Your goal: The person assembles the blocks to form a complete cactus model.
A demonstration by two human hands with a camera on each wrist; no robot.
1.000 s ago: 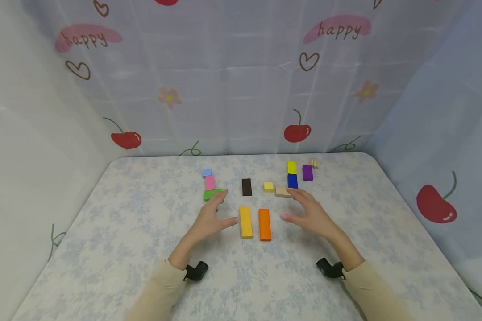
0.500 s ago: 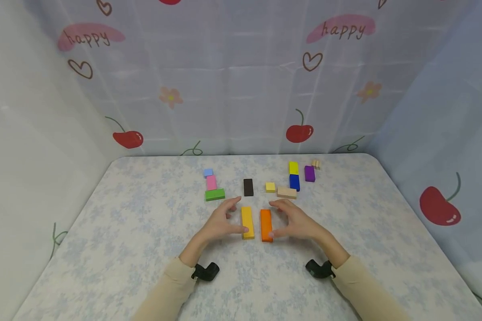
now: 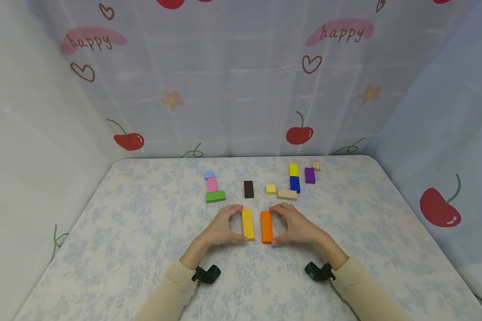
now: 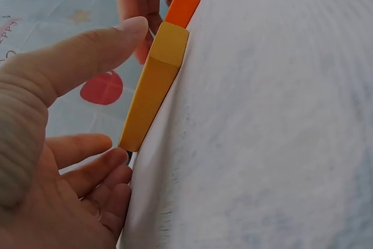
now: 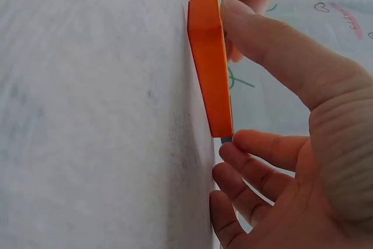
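Observation:
A yellow block [image 3: 247, 225] lies lengthwise on the table, with an orange block [image 3: 267, 227] parallel on its right. Around the yellow one's left side my left hand [image 3: 220, 228] is spread. In the left wrist view its thumb [image 4: 131, 30] stands a little off the block's near end, and the fingertips [image 4: 119, 155] are right at the far end. My right hand [image 3: 300, 227] mirrors this at the orange block. There the thumb [image 5: 239, 13] is beside the near top edge, and the index fingertip [image 5: 240, 139] is at the far end.
Behind are a green block [image 3: 215, 196], a pink block [image 3: 211, 184], a light blue block [image 3: 209, 175], a black block [image 3: 248, 189], a small yellow block [image 3: 270, 189], a tan block [image 3: 287, 194], a blue block [image 3: 295, 184] and a purple block [image 3: 309, 175]. A curtain [image 3: 229, 98] stands behind the table.
Both hands have come inward from the sides and lowered to the yellow and orange blocks, thumbs now at the near ends and fingertips at the far ends. The blocks have stayed in place.

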